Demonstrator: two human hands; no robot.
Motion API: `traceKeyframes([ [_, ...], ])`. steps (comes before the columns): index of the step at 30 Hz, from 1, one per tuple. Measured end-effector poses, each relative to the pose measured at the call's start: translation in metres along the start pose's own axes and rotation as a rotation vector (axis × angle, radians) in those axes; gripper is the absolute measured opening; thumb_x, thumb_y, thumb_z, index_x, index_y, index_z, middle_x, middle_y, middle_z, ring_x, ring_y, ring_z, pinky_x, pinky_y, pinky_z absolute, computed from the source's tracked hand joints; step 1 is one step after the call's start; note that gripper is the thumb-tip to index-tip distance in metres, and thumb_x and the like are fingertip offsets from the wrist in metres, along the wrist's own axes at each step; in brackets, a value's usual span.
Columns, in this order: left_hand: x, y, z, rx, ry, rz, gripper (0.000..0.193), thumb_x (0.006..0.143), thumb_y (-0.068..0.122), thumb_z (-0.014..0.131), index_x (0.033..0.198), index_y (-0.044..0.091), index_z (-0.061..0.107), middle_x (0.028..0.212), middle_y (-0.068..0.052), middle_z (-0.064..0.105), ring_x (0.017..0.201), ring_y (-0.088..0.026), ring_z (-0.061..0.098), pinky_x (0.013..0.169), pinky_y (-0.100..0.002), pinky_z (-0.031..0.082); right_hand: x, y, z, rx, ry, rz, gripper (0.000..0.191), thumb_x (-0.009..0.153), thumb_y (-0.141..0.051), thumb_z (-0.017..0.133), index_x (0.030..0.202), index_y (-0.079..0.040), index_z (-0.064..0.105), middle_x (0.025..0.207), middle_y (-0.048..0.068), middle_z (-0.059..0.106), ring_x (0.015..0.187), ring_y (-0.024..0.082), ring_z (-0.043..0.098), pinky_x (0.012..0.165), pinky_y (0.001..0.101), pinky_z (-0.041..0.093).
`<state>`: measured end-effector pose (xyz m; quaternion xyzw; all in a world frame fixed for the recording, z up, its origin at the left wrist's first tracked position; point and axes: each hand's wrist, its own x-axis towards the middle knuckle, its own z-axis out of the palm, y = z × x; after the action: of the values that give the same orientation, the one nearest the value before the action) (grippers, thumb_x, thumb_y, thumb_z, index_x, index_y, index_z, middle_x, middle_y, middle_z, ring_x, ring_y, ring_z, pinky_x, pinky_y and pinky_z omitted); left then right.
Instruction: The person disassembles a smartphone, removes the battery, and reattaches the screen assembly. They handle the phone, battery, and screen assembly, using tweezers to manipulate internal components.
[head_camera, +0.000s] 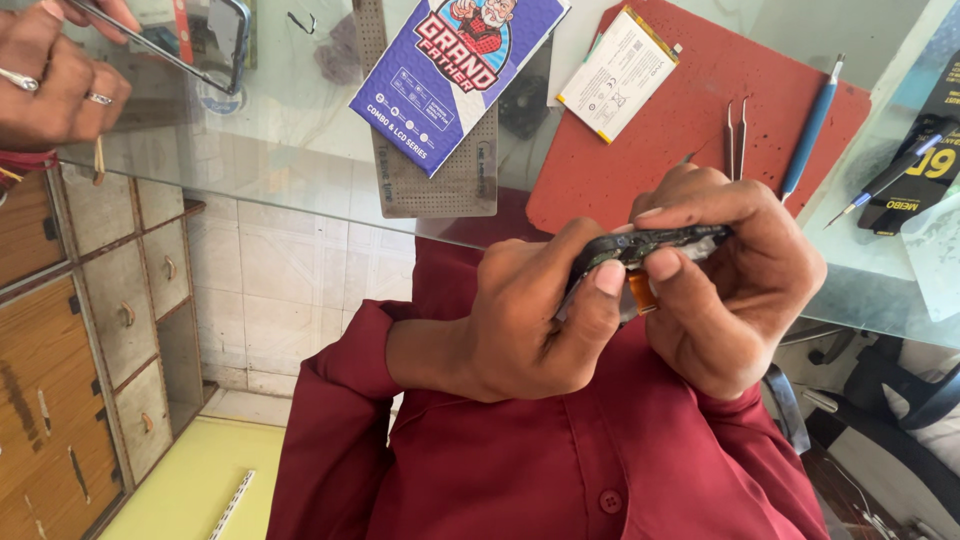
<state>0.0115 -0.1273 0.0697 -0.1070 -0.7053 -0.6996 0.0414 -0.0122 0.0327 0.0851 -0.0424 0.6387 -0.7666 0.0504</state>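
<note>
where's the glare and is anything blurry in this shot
Head view: daylight throws pale reflections across the glass table, washing out what lies under it; the left hand, right hand and the opened phone they hold are sharp and evenly lit; the floor edges look soft; the frame appears upside down.

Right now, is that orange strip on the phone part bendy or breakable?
The orange strip looks ribbon-thin, so probably floppy and easily torn. The dark phone part above it seems light: the left hand and right hand hold it by fingertips.
</note>
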Motion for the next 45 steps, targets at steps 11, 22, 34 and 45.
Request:
traceKeyframes([
  [11,-0.001,-0.001,0.001,0.001,0.024,-0.038,0.019,0.111,0.011,0.049,0.097,0.0,0.053,0.068,-0.007,0.05,0.047,-0.016,0.054,0.047,-0.032,0.041,0.004,0.0,0.001,0.065,0.007,0.019,0.022,0.093,-0.005,0.065,0.109,0.009,0.064,0.092,0.017,0.065,0.079,0.015,0.058,0.072,0.0244,0.043],
  [22,0.0,-0.004,0.002,-0.008,0.002,-0.041,0.022,0.114,0.014,0.048,0.097,0.001,0.052,0.07,-0.007,0.051,0.049,-0.016,0.055,0.048,-0.031,0.041,0.005,0.0,0.005,0.169,0.032,0.114,0.013,0.091,0.004,0.066,0.102,0.004,0.06,0.084,0.01,0.061,0.073,0.012,0.052,0.069,0.0242,0.041],
  [34,0.005,-0.007,0.0,-0.116,0.01,-0.156,0.023,0.114,0.019,0.046,0.104,0.001,0.056,0.068,-0.005,0.058,0.05,-0.015,0.061,0.049,-0.029,0.043,0.009,0.0,0.003,0.146,0.011,0.143,0.014,0.094,0.0,0.066,0.104,0.007,0.059,0.092,0.012,0.063,0.075,0.011,0.051,0.072,0.0225,0.04],
  [45,0.015,-0.016,-0.002,0.189,0.032,0.404,0.017,0.114,0.0,0.035,0.107,-0.009,0.048,0.083,-0.017,0.057,0.057,-0.021,0.054,0.047,-0.034,0.037,0.006,0.0,0.004,0.112,0.055,0.144,0.01,0.092,0.003,0.064,0.1,0.006,0.058,0.085,0.011,0.06,0.068,0.01,0.05,0.062,0.0211,0.039],
])
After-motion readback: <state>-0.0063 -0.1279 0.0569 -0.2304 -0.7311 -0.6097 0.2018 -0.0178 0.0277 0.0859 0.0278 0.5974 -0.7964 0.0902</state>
